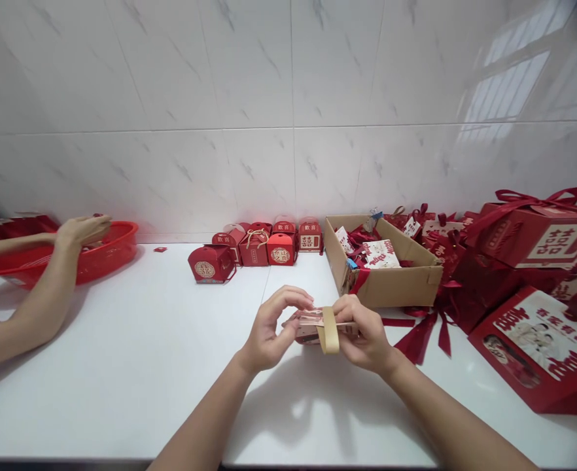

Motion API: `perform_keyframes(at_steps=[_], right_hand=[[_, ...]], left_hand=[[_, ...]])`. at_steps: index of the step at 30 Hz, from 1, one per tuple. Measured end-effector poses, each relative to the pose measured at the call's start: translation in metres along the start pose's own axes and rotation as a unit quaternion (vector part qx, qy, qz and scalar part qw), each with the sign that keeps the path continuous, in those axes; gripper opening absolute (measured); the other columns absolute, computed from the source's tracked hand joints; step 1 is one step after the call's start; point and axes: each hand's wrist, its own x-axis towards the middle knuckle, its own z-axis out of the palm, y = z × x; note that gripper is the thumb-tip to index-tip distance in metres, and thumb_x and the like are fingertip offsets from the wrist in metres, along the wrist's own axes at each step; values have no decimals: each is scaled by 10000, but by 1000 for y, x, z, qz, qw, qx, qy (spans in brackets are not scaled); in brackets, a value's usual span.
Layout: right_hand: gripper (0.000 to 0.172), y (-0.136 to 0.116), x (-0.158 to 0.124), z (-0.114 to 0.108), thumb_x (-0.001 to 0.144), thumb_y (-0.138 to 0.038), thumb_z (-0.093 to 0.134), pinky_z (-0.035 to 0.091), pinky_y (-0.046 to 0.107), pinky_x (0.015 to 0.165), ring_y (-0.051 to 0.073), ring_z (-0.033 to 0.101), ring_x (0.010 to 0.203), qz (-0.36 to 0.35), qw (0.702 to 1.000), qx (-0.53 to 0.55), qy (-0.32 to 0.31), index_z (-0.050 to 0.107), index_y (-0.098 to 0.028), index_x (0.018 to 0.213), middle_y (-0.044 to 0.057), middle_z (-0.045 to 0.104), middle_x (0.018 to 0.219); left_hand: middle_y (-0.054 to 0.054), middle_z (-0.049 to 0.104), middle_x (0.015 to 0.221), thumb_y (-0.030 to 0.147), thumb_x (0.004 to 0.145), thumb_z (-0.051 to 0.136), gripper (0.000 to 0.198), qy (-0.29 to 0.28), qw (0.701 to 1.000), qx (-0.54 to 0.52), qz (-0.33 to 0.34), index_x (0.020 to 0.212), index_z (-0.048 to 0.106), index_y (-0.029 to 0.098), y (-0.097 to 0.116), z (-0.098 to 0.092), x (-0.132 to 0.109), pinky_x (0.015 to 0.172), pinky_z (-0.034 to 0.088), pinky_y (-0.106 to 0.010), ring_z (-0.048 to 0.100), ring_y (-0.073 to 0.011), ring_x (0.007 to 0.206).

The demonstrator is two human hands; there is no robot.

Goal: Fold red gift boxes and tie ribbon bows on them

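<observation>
My left hand [273,330] grips the left end of a small red-and-cream paper box [308,335], fingers curled over the top and thumb at the near side. On the other end, my right hand [367,333] is closed, with its fingers against the box and a gold ribbon [331,330]. The ribbon makes a loop that hangs down over the near side. My fingers hide much of the box, which is held just above the white table [195,392].
Behind my hands stand several small red gift boxes [282,250]. A cardboard carton [391,288] of red-and-white tags is right of them. Larger red gift boxes [543,347] and ribbons [423,337] crowd the right. At left, another person's arms [48,307] reach over a red basin [116,252].
</observation>
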Motion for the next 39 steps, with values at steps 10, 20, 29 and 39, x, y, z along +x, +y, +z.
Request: perform_keyframes(at_steps=[10,20,29,39], right_hand=[[176,-8,2,-4,806,-59,522,399,321,669,148,590,690,-112,987,-94,-63,491,-227,851,9,618,734],[162,-5,0,-5,804,-57,561,362,317,677,143,560,671,-137,978,-139,-66,486,-199,829,19,626,736],[139,-6,1,-5,812,-53,527,352,306,674,135,549,683,-129,980,-134,-65,498,-189,809,12,622,733],[143,-3,-1,-4,816,-60,533,343,309,680,126,527,676,-124,981,-139,-62,488,-187,767,3,593,709]], left_hand=[[-73,644,932,62,780,600,258,-28,989,67,128,913,721,249,11,4,6,712,561,-278,647,-163,853],[-84,749,799,122,751,649,168,29,996,75,-42,883,745,164,2,6,-3,510,537,-216,686,-167,638],[-73,749,834,114,735,661,166,49,995,41,-82,864,748,174,-2,6,-4,577,574,-229,702,-189,716],[-84,748,808,107,742,655,146,31,997,25,-64,844,745,160,0,6,-4,534,545,-229,693,-183,681]])
